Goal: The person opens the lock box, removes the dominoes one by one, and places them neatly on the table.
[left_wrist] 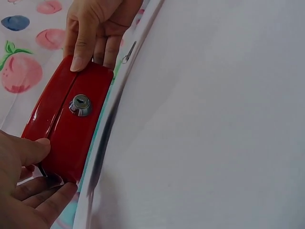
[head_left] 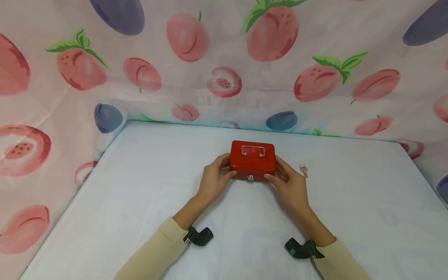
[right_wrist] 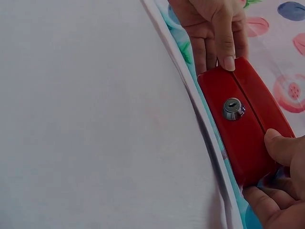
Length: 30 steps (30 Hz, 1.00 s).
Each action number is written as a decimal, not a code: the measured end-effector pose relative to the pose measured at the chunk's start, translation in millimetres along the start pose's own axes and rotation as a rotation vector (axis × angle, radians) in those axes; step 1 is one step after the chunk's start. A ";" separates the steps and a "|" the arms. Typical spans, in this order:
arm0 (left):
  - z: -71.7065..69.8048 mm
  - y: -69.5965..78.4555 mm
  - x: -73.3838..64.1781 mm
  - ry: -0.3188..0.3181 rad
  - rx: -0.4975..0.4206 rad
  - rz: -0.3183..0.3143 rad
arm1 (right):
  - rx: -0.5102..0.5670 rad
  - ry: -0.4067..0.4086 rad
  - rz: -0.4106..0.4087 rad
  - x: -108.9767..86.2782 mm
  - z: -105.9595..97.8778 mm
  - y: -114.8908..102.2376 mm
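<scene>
From left to right, we see the left hand (head_left: 214,179) at about eight o'clock to the red box (head_left: 252,165), holding its near end with the thumb on the front and the fingers round the side, probably so the box stays level. The box sits at twelve o'clock on the white worktop (head_left: 245,233), squarely before us; whether its base touches down, we cannot tell. Its lock (head_left: 250,177) faces six o'clock, which would suit easy sight and reach, and the wire handle (head_left: 252,150) is on the lid, left ungripped. The right hand (head_left: 291,186), at four o'clock, mirrors the left, gripping the other end, presumably to share the weight evenly. The small keys (head_left: 303,170) lie at three o'clock, just beyond that hand, perhaps placed aside to leave both hands free for the box
</scene>
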<state>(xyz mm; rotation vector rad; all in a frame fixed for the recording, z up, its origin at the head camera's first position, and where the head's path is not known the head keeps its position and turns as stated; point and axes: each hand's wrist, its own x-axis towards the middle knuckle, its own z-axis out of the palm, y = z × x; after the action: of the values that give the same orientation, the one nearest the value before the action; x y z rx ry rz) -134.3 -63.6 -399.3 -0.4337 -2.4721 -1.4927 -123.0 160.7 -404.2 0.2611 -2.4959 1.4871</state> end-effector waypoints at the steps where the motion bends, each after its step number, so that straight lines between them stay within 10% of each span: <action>1: -0.3 0.5 -1.4 -0.002 -0.001 0.006 | 0.005 -0.001 -0.006 -1.2 -0.2 0.4; 30: 2.2 -4.8 -27.5 -0.021 -0.041 0.078 | 0.054 -0.031 0.019 -27.1 -3.7 -27.0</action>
<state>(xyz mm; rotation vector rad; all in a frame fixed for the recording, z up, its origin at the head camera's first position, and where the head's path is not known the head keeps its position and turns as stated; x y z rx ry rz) -110.5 -67.6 -413.4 -0.5502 -2.4144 -1.5179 -89.5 152.3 -387.4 0.2726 -2.4910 1.5718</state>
